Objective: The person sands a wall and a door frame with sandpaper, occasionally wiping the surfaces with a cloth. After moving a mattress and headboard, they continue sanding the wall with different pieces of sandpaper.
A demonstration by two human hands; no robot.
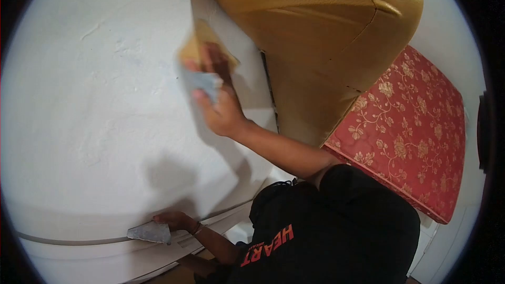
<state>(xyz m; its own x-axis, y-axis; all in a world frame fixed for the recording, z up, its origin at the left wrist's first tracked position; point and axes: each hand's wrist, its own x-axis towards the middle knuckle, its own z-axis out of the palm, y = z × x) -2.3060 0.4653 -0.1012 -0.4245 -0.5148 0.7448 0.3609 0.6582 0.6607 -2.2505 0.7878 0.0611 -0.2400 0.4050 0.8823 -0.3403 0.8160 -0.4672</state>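
My right hand is raised against the white wall, blurred by motion. Its fingers press a yellow sheet, which looks like sandpaper, to the surface. A pale blue-grey piece shows between thumb and fingers; whether it is part of the same sheet I cannot tell. Lower down, my left hand is closed on the edge of a stiff grey piece, roughly wedge-shaped, beside the wall's lower moulding. Faint raised patches and scuffs mark the wall left of my right hand.
A mustard-coloured leather-like seat back stands close at the right of my right hand. Behind it lies a red cushion with a gold flower pattern. A pale ledge runs along the bottom of the wall, under my left hand.
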